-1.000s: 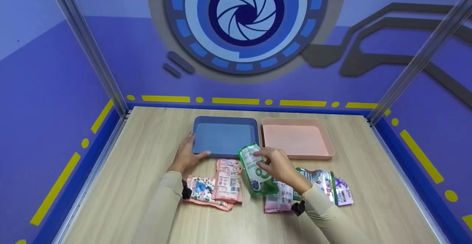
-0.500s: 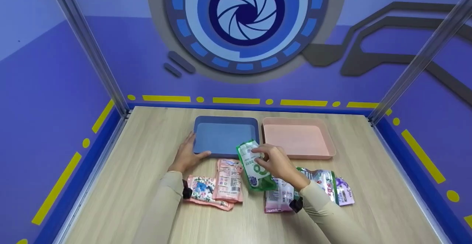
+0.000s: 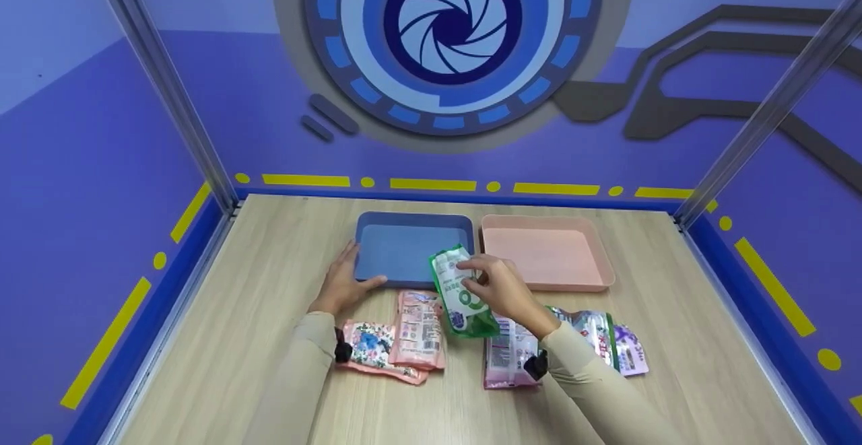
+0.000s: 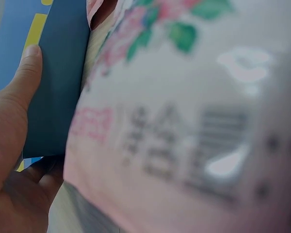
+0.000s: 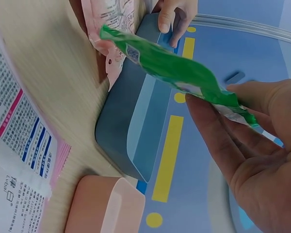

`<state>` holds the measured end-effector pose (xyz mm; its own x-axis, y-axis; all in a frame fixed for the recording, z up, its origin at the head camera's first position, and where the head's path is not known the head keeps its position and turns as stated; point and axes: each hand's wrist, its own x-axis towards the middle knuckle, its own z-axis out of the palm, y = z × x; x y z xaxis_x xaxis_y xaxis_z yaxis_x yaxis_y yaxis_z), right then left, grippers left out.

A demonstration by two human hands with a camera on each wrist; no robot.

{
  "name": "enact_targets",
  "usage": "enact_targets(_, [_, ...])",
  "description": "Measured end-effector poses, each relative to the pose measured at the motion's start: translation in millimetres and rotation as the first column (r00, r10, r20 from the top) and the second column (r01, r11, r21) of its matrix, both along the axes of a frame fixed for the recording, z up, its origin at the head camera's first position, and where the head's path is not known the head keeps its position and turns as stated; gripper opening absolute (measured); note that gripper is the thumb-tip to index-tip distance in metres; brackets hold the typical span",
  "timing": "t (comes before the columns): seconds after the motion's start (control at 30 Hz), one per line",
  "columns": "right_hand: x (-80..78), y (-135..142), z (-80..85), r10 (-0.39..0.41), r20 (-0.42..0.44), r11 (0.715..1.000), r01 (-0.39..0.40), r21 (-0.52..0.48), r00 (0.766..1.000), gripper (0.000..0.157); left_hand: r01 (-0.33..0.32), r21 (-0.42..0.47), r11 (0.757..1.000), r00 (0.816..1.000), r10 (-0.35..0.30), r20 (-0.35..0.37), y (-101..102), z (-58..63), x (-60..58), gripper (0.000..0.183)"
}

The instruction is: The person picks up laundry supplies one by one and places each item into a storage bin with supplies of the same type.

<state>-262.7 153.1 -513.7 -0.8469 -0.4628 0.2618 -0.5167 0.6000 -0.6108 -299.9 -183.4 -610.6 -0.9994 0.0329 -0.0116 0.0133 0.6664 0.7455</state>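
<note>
A green and white pouch (image 3: 465,297) is pinched near its right side between the thumb and fingers of my right hand (image 3: 502,283). In the head view its top overlaps the near right corner of the blue tray (image 3: 412,283). The right wrist view shows the pouch (image 5: 169,65) edge-on, lifted above the tray. My left hand (image 3: 340,283) rests at the tray's near left corner, thumb along the near wall and fingers against the left side. Pink packets (image 3: 419,337) lie just in front of the blue tray, one fills much of the left wrist view.
To the right of the blue tray stands a pink tray (image 3: 572,286). A floral packet (image 3: 370,340) lies partly under the pink one. Nearer the right arm are a pink-purple packet (image 3: 510,361), a green-edged packet (image 3: 603,337) and a purple packet (image 3: 631,351). Walls enclose the table.
My right hand has carried the green and white pouch up and slightly left, over the blue tray's near edge. The left hand keeps its place on the tray.
</note>
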Motion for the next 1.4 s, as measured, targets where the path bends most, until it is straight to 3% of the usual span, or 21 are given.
enact_targets(0.87, [-29.1, -20.7, 5.9, 0.01, -0.046, 0.996, -0.014, -0.088, 0.999, 0.026, -0.001, -0.013, 1.0, 1.0, 0.001, 0.002, 0.8, -1.1, -2.2, 0.104])
enact_targets(1.4, [-49.6, -31.2, 7.8, -0.043, -0.013, 0.995, 0.042, -0.091, 0.999, 0.027, -0.023, -0.012, 1.0, 1.0, 0.023, 0.02, 2.0, -1.8, -2.5, 0.103])
